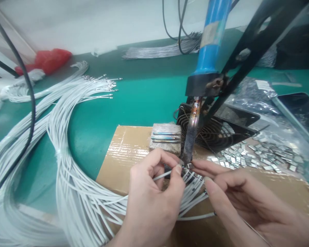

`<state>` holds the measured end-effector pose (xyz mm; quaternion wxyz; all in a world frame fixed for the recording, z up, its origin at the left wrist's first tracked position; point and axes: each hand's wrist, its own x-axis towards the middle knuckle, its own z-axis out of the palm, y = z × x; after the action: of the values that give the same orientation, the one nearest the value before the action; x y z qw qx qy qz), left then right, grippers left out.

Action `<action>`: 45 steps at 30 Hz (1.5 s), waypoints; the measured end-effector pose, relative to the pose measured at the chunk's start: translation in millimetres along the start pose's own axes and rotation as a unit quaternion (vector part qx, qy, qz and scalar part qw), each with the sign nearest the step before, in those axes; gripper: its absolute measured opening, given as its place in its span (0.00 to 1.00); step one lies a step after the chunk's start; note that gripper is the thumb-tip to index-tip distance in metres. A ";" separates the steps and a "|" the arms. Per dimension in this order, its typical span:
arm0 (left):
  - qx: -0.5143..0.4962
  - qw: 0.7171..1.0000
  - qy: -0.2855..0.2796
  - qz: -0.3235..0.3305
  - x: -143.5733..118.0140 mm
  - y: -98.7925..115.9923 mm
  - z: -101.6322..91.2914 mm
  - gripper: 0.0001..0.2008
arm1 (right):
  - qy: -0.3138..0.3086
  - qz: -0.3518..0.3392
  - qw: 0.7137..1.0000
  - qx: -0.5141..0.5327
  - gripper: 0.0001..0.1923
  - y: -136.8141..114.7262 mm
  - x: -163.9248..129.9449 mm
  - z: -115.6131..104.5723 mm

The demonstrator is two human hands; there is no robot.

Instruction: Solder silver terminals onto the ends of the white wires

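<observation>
My left hand (154,195) pinches a white cable (162,175) between thumb and index finger, its end close under the hot tip of the blue soldering iron (192,137). At that tip sits a small silver metal piece (189,166). My right hand (242,195) reaches in from the right with fingers stretched out, the fingertips touching or nearly touching this piece, and the thumb apart from them. A thin wire (257,234) crosses below the right hand; whether the hand holds it is unclear. Other white cable ends (194,187) lie between both hands.
A block (167,145) bearing thin metal rods stands on the cardboard (126,151). Behind the iron is a black fan (216,133). Small metal pieces (262,156) are scattered at right. A big cable bundle (64,151) curves along the left; a dark cord (32,99) hangs there.
</observation>
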<state>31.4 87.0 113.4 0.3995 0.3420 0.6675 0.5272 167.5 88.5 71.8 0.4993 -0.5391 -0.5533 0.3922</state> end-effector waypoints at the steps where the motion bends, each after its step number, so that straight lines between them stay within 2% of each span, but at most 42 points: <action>1: 0.000 1.000 -0.003 -0.002 -0.2 -0.1 0.0 0.07 | 0.000 -0.003 1.000 0.000 0.13 0.6 0.9 -0.8; 6: -0.038 0.999 0.020 0.015 0.2 -10.2 4.4 0.07 | -0.028 -0.049 0.998 -0.025 0.14 6.4 4.5 -5.5; 11: -0.032 0.999 0.019 0.012 -0.9 -13.8 5.3 0.08 | 0.010 0.009 1.000 -0.009 0.14 4.5 -0.8 -0.3; 15: -0.024 1.000 0.017 0.007 -2.6 -11.5 4.1 0.07 | 0.012 0.013 1.000 0.007 0.14 1.8 -3.6 2.8; 19: -0.019 1.000 0.021 0.013 -2.5 -13.0 4.8 0.07 | 0.008 0.013 1.000 -0.019 0.15 2.6 -0.7 0.1; 26: -0.004 1.000 0.015 0.024 -1.9 -13.9 3.6 0.07 | -0.044 -0.085 0.995 -0.014 0.13 8.0 13.4 -9.2; 30: -0.022 0.999 0.016 0.021 -1.7 -14.9 3.6 0.07 | -0.041 -0.069 0.997 -0.011 0.13 5.7 11.8 -6.2; 34: -0.033 0.999 0.016 0.029 -1.2 -16.8 3.9 0.08 | -0.009 -0.036 0.999 0.006 0.13 3.1 8.2 -2.9; 39: -0.009 0.999 0.007 0.030 -2.1 -11.3 2.7 0.08 | -0.071 -0.091 0.993 -0.007 0.12 9.1 14.3 -10.1; 42: -0.002 1.000 -0.003 0.017 -1.7 -10.9 2.9 0.07 | -0.077 -0.094 0.992 -0.017 0.11 10.6 16.6 -12.2; 45: -0.017 0.999 0.022 0.023 -1.0 -14.0 3.7 0.07 | -0.067 -0.097 0.993 -0.016 0.11 9.8 16.0 -11.0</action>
<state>34.7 84.7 99.5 0.3784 0.3390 0.6587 0.5550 181.5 104.3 66.4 0.4884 -0.4632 -0.6414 0.3682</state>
